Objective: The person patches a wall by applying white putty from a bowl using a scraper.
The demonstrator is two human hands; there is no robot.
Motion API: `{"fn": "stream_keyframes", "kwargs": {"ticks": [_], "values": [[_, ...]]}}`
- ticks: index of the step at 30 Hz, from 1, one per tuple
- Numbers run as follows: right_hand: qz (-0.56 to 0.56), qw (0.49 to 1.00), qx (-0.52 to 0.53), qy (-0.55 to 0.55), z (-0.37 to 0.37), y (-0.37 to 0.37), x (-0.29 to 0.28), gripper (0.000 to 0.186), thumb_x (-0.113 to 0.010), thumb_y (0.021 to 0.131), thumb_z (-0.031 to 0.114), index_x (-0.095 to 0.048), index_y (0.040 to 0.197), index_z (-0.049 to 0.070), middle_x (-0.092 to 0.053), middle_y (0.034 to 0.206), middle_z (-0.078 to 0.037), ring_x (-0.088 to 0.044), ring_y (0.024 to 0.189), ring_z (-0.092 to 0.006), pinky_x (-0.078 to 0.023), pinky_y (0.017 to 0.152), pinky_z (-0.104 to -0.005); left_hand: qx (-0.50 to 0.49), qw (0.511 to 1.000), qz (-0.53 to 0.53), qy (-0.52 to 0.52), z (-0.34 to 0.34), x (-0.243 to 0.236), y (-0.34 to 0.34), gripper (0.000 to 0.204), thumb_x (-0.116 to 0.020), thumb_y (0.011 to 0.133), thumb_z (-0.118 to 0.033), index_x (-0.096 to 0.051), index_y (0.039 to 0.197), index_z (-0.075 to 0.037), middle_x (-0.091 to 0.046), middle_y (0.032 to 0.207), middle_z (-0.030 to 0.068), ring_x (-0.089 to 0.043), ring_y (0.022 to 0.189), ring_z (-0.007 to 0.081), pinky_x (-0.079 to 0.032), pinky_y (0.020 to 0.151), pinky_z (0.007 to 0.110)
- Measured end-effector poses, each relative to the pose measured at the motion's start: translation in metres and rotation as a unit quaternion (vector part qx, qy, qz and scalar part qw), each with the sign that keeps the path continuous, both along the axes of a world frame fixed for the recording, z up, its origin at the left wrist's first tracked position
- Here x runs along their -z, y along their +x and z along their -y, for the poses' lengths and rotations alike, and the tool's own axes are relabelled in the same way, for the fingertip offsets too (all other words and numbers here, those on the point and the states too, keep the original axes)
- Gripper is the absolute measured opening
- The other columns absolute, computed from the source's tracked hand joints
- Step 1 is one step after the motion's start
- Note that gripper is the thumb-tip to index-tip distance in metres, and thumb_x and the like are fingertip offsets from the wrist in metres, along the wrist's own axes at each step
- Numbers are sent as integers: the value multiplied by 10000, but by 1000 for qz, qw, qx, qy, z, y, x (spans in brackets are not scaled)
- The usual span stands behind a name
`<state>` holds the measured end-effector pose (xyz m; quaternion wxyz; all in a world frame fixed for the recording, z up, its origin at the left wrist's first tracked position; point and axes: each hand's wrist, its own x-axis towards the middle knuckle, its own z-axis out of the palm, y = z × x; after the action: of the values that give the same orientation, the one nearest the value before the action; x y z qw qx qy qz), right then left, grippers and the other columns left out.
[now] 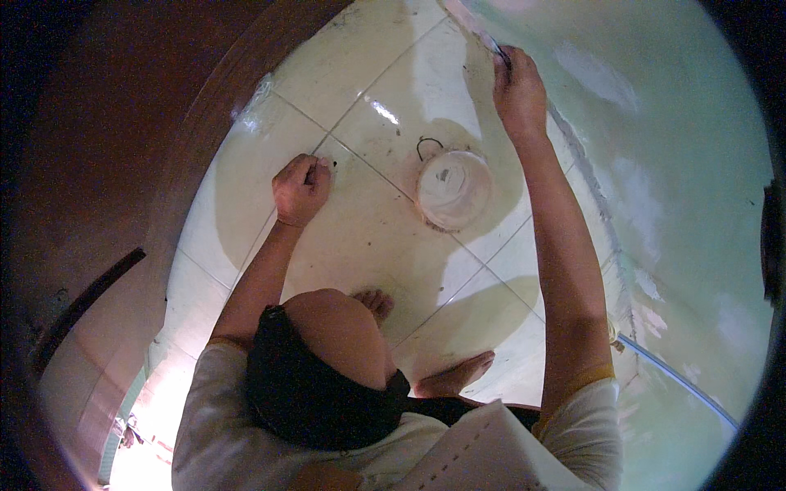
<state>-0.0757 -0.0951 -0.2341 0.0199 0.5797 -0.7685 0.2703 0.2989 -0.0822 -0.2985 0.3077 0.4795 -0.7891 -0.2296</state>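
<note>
My right hand (520,94) is closed on a thin metal-edged tool (498,51), perhaps a scraper, held at the pale, rough strip along the foot of the green wall at the top. My left hand (300,186) is closed low over the tiled floor (368,209), left of centre; what it holds, if anything, I cannot make out. Between my hands a round, pale plastic bucket (426,196) stands on the tiles, its thin dark handle sticking up behind it.
A green wall (688,180) with white patches runs along the right, with a blue pipe (679,376) low on it. A brown panel (123,147) bounds the left, carrying a dark bar (90,295). My bare knee and feet show below; bright light enters at lower left.
</note>
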Motion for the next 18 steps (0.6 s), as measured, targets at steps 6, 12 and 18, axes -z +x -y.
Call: {"fn": "stream_keyframes", "kwargs": {"ticks": [6,12,18], "values": [[-33,996,76,45,3,-15,-10,226,-534,968,222,-597,1113,62,-642,1080,-208,-634,949,-406,-515,790,-499,-7,1000,-5,-3,-2,0,2,147,-659,838,-105,-583,726,-45,-559,639,102,-567,540,268,-475,526,362],[-14,998,60,10,-60,-22,-19,230,-550,964,217,-607,1120,58,-657,1040,-193,-642,912,-401,-520,783,-481,10,1000,-3,0,0,-1,0,178,-664,846,-114,-569,712,-44,-555,635,107,-562,532,267,-466,518,361],[126,988,59,64,-35,-3,-17,280,-551,967,241,-592,1143,28,-636,1073,-225,-615,1012,-375,-510,822,-463,-18,999,-19,31,-3,-6,-1,178,-675,829,-93,-557,703,-47,-541,627,101,-555,524,256,-464,512,353]]}}
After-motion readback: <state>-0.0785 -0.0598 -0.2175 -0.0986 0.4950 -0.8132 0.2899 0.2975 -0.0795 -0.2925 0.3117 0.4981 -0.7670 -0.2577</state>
